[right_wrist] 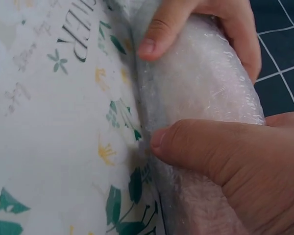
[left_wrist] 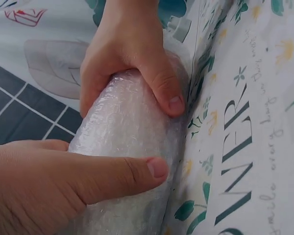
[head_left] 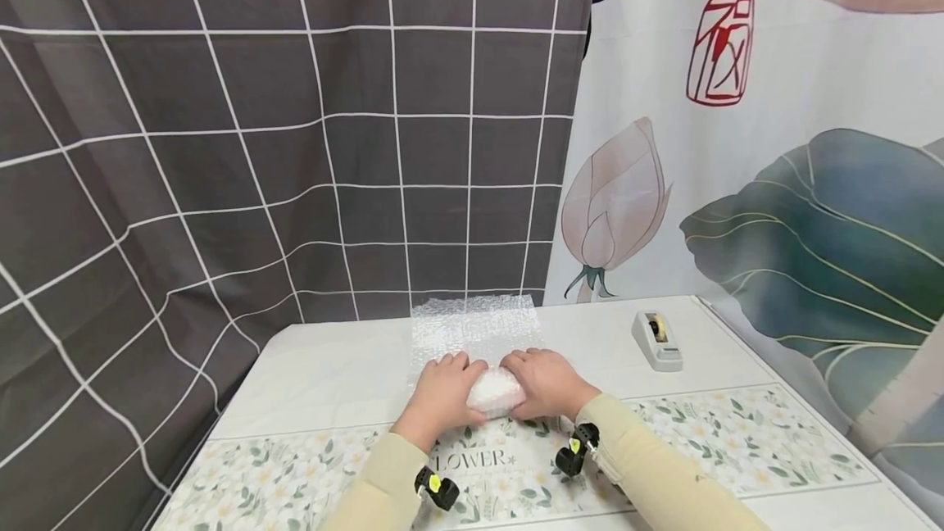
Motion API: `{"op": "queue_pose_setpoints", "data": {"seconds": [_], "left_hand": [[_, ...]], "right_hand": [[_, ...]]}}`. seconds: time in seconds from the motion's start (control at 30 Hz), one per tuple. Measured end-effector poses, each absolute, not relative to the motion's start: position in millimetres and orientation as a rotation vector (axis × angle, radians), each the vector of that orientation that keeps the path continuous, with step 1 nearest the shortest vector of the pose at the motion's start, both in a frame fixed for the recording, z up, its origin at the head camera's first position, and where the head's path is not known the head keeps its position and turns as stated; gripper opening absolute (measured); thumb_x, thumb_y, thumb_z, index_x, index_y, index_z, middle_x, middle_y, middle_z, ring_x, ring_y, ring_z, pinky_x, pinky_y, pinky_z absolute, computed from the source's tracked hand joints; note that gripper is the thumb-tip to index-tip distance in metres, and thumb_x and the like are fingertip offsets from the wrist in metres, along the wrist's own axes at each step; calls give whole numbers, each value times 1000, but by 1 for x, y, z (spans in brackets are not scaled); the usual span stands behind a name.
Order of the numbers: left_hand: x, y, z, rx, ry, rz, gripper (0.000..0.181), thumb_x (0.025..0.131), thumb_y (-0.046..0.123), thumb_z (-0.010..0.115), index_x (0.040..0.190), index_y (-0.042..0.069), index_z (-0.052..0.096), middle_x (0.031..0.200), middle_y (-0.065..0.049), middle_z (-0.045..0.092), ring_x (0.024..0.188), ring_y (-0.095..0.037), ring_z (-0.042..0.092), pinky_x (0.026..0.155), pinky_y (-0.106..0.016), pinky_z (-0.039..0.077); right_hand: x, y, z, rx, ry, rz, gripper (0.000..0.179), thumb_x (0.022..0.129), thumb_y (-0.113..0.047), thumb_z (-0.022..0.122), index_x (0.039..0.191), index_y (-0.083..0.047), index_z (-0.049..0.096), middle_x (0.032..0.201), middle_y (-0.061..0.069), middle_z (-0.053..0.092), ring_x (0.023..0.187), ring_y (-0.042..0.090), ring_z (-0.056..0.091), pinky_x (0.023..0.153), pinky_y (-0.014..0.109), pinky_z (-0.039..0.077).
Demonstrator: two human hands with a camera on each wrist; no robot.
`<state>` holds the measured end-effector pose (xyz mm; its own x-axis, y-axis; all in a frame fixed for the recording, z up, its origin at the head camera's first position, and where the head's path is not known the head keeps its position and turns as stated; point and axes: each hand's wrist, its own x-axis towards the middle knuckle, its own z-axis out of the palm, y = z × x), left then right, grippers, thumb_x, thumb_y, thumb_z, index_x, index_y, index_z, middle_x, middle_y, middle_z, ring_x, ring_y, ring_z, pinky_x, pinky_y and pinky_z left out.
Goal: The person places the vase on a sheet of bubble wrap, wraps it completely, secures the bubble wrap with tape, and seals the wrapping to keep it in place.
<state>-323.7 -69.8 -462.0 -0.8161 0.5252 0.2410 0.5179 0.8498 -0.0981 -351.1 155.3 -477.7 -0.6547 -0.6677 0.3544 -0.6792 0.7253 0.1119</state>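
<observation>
One rounded bundle point(head_left: 492, 393) of clear bubble wrap lies on the table point(head_left: 324, 359), at the edge of its flowered band point(head_left: 288, 469). Whitish tones show through the layers, too veiled for the contents to be named. The left hand point(head_left: 441, 396) curls round one end of the roll, thumb across the near face; the right hand point(head_left: 544, 383) grips the other end likewise, the two thumbs apart. Behind, a flat sheet point(head_left: 475, 333) of the same dimpled, glossy wrap runs to the far edge. Off to the right, a smooth, pale, wedge-shaped dispenser point(head_left: 664, 357) holds a yellowish tape roll point(head_left: 657, 327).
</observation>
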Motion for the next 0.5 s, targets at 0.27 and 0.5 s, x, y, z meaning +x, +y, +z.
{"op": "queue_pose_setpoints", "data": {"seconds": [0.27,0.5], "left_hand": [[-317,-74,-458,-726,-2830,-54,84,62,55,90,133,21,61,108,-3,61,100,-24,58,87,-45,50],[-314,-79,-455,-734,-2871,-44,84,60,53,91,131,22,61,109,-4,63,98,-26,60,86,-46,50]], "right_hand": [[-350,156,-467,1055,-2682,151,61,60,-42,86,111,-16,65,96,-5,67,81,15,62,70,33,54],[-352,153,-462,1053,-2836,257,57,59,-40,87,107,-19,65,87,-13,64,74,7,58,68,31,52]]}}
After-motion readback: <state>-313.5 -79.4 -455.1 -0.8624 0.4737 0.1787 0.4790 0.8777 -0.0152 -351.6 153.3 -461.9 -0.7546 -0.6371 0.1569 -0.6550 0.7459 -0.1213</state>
